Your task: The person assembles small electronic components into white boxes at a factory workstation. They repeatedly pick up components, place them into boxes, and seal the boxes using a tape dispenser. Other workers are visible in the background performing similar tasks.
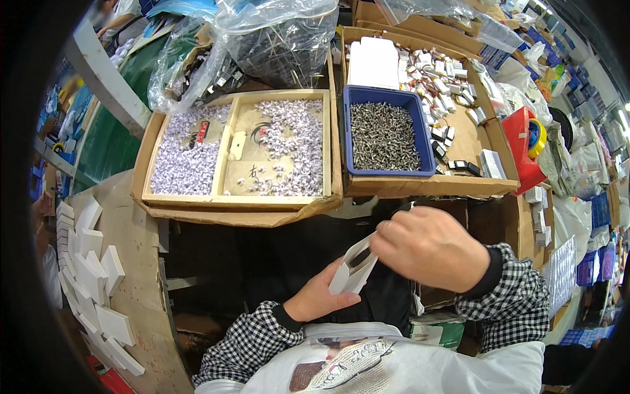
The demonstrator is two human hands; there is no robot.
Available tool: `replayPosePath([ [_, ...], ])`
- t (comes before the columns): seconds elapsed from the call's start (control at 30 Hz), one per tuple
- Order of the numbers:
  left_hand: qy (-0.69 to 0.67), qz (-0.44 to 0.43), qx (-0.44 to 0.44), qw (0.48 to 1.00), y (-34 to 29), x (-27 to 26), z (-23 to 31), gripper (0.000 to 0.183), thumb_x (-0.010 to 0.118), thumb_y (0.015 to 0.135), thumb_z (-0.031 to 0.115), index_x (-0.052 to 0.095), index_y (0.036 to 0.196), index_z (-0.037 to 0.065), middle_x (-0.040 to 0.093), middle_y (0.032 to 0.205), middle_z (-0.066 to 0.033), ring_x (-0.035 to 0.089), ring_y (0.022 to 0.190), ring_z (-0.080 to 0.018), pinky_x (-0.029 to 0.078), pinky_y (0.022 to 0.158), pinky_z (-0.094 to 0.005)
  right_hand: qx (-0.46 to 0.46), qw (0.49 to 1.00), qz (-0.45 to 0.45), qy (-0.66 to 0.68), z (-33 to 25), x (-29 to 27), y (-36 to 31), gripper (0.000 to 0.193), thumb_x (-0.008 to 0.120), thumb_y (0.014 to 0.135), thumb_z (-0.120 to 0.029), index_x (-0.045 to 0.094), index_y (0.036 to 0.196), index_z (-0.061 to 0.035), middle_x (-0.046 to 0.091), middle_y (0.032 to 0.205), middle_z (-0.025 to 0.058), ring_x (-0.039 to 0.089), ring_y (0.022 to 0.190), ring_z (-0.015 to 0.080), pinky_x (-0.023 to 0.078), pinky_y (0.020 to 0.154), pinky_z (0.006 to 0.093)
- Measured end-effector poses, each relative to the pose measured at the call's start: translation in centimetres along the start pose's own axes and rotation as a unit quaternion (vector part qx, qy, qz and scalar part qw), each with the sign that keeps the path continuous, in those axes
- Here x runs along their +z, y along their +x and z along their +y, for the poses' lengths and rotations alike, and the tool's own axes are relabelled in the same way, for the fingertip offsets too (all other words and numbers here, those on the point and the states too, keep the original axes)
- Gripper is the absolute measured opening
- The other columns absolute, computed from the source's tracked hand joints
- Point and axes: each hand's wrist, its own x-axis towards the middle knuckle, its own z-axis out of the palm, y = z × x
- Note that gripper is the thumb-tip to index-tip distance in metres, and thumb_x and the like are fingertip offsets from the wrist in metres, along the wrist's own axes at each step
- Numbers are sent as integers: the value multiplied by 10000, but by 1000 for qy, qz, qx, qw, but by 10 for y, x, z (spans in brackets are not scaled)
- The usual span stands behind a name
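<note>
In front of my body, my left hand (319,295) grips the lower end of a small white box (348,280), thumb along its near side. The box is tilted up to the right, and a dark opening or dark item shows along its upper part. My right hand (433,251) is closed at the box's upper end, knuckles up. Its curled fingers hide whatever is between them. A small pale bit (412,206) shows just above the right knuckles.
Ahead stands a wooden tray (225,151) of small white parts in two compartments. Right of it, a blue bin (348,141) of metal screws sits in a carton (472,188) with small white battery-like packs. White boxes (90,276) lie on the left table (141,259). A red tape dispenser (523,151) stands right.
</note>
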Motion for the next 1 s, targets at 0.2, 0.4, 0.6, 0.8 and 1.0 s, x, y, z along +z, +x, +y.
replayPosePath([
  [0.2,-189,-118,-41,974,-8,-1,10,820,764,773,318,310,1399,45,490,1277,-102,500,1170,-202,486,910,-360,-51,988,38,143,-7,-1,11,232,640,756,-135,578,967,-63,580,928,45,601,791,195,510,615,288],
  [0.4,-196,-157,-28,968,-5,5,18,896,783,715,454,338,1378,48,487,1287,-119,539,1118,-212,509,880,-362,-53,984,140,99,-23,11,25,240,645,736,-135,602,961,-61,573,917,52,608,755,189,503,586,282],
  [0.6,-225,-153,-15,962,-11,0,20,993,805,684,471,291,1413,34,442,1346,-137,523,1154,-237,518,870,-393,-19,965,228,130,-14,14,19,223,720,745,-86,622,935,-23,638,976,102,647,801,242,540,669,306],
  [0.8,-240,-206,65,946,-9,-10,18,1004,816,705,396,233,1436,29,402,1384,-190,484,1218,-283,508,902,-421,122,956,234,131,1,2,-6,160,734,743,-73,651,880,-67,650,939,53,631,787,221,526,680,313],
  [1.0,-257,-212,25,942,-8,-4,20,947,831,709,232,250,1428,25,417,1378,-215,479,1224,-311,489,931,-435,206,940,238,134,18,5,-34,114,700,788,-97,658,885,-55,659,878,68,639,793,236,521,686,321],
])
